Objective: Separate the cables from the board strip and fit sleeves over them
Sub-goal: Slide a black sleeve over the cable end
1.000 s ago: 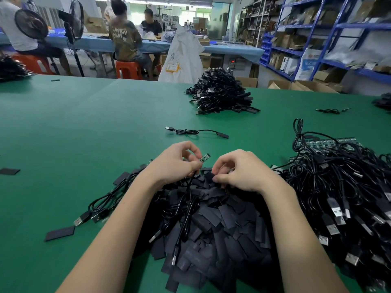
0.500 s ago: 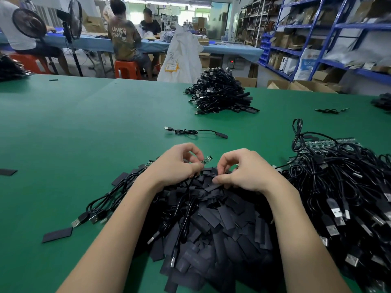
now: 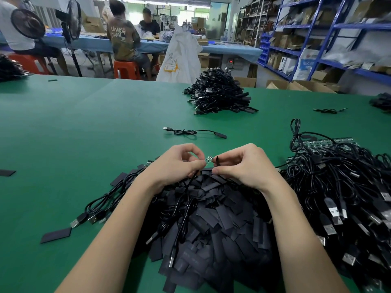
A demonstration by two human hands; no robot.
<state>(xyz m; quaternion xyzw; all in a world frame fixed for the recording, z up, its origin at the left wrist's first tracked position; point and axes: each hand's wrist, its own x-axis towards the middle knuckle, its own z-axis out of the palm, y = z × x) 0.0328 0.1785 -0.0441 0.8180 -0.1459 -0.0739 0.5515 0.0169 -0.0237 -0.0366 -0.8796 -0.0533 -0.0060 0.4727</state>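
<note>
Sleeves (image 3: 213,218) lie heaped on the green table (image 3: 63,144) under both wrists. Left hand (image 3: 175,166) pinches a cable's small board end (image 3: 208,160); right hand (image 3: 243,166) pinches one black sleeve (image 3: 217,160) beside it. Board strip (image 3: 325,144) with cables lies right.

- A wide green surface (image 3: 88,123) fills the foreground and runs back to a straight far edge.
- Behind it stands a long blue-topped table (image 3: 228,50) where people sit on orange stools (image 3: 126,69).
- Two black standing fans (image 3: 73,20) stand at the left, near the seated people.
- A white sack (image 3: 179,58) stands upright just past the green edge.
- Blue metal shelving (image 3: 330,28) lines the right side, loaded with cardboard boxes; open cartons (image 3: 300,84) sit on the floor below.
- Bright strip lights run along the ceiling at the far end.
</note>
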